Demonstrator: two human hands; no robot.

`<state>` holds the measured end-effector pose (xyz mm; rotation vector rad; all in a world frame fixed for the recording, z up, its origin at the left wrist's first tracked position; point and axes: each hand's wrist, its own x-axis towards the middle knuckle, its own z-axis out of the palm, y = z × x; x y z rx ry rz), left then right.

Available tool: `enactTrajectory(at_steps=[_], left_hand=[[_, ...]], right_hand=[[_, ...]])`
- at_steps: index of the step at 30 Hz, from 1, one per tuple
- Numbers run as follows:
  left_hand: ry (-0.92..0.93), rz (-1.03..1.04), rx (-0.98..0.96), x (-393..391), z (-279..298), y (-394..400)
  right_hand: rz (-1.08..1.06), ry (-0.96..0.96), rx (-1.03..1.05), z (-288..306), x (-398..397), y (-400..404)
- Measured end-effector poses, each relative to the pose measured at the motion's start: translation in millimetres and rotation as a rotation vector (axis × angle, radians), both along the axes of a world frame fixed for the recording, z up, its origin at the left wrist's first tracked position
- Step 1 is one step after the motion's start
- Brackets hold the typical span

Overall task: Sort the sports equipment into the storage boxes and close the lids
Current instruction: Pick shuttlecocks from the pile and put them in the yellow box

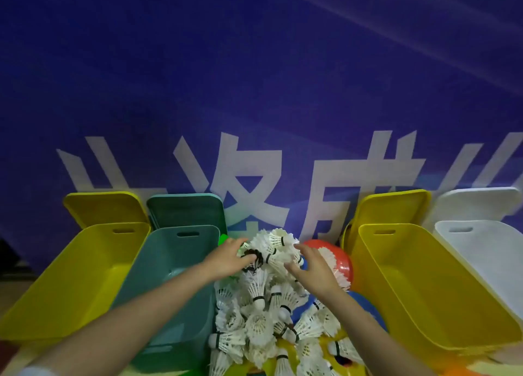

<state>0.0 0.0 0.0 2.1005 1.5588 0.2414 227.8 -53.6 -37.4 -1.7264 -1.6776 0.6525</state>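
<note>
Shuttlecocks (271, 305) fill the middle of my view: a big heap of white feathered ones w/ dark bands at the cork ends, lying every which way between the teal box (169, 288) on the left and the inner yellow box (424, 285) on the right. Top clump sits raised at the far end of the heap. Left hand (227, 259) is curled round that clump from the left, fingers buried in the feathers. Right hand (314, 265) is spread wide, fingers splayed and lightly bent, fingertips on the clump's right side; I can't tell if it's really gripping. All four boxes are open, lids propped behind them. Red ball (341, 258) peeks out behind the right hand.
</note>
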Motion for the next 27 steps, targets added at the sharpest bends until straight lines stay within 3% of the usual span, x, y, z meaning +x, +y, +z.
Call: enactTrajectory(at_steps=[13,19,27], left_hand=[[0.025,0.043,-0.051,23,-27,9],[-0.048,0.056,0.028,26,-38,10],[-0.357,0.195,0.138,-2,-29,8]], right_hand=[[0.102,-0.128,-0.122,-22,-16,25],[-0.011,0.028,-0.047,-23,-19,18],[-0.142,0.35,0.016,-22,-19,4]])
